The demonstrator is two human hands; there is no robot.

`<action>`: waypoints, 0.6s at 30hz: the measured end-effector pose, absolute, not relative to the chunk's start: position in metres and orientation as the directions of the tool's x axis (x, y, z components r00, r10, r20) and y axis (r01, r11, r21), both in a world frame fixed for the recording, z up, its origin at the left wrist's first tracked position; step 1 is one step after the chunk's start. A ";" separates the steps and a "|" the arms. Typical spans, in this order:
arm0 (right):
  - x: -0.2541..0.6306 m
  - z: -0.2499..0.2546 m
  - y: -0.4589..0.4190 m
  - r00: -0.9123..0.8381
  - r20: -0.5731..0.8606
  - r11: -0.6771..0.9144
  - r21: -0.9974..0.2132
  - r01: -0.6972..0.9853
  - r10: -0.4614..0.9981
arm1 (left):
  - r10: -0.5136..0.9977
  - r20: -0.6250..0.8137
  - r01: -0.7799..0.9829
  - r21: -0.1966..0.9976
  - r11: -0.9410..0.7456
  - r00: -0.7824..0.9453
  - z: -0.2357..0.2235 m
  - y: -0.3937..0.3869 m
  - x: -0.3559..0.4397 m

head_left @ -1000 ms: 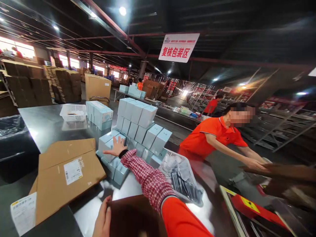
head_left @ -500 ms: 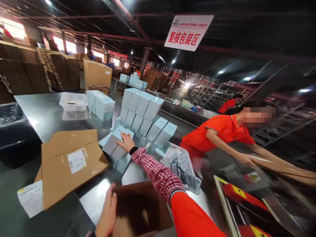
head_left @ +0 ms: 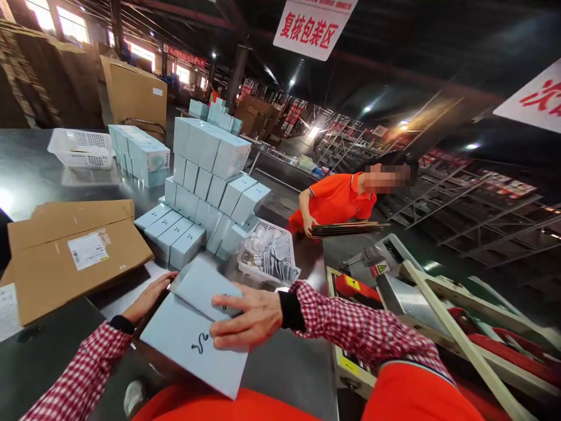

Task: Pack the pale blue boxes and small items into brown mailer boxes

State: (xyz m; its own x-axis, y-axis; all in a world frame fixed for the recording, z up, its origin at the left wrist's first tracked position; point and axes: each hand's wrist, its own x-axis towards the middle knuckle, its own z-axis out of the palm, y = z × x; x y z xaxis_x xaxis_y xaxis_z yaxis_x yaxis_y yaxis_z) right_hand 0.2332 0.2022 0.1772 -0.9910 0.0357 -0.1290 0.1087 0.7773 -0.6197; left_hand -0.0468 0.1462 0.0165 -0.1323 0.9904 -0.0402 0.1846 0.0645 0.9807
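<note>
Two light blue boxes (head_left: 184, 330) with handwritten black marks are in my right hand (head_left: 252, 318), its fingers across their tops. They sit tilted at the opening of a brown cardboard carton (head_left: 153, 356), which they largely cover. My left hand (head_left: 151, 295) grips the carton's left side, its fingertips near the far corner. Just beyond, a low row of matching light blue boxes (head_left: 170, 234) lies on the metal table (head_left: 284, 368). A taller stepped stack of light blue boxes (head_left: 210, 158) rises behind that row.
A flattened cardboard carton (head_left: 48, 251) with a label lies left. A white basket (head_left: 267, 228) of small packets stands right of the stack; another white basket (head_left: 83, 146) is far left. A machine (head_left: 363, 286) adjoins the table's right edge. A co-worker (head_left: 333, 199) in orange holds flat cardboard.
My right hand has brought two light blue boxes from the front row back toward me, over the carton. The view has turned right, and the co-worker now stands more upright with flat cardboard.
</note>
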 end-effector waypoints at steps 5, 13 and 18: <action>0.222 0.109 0.202 -0.972 0.056 0.769 -0.602 -0.215 -0.228 | 0.990 -0.109 0.144 0.982 0.121 -0.090 0.021 0.136 -0.030; 0.236 0.040 0.196 -0.977 -0.113 0.817 -0.570 -0.087 -0.183 | 0.988 -0.117 0.160 0.978 0.132 -0.096 0.008 0.131 -0.031; 0.178 0.033 0.179 -0.884 -0.459 0.904 -0.411 0.119 -0.093 | 0.989 -0.130 0.169 0.976 0.140 -0.067 0.012 0.128 -0.028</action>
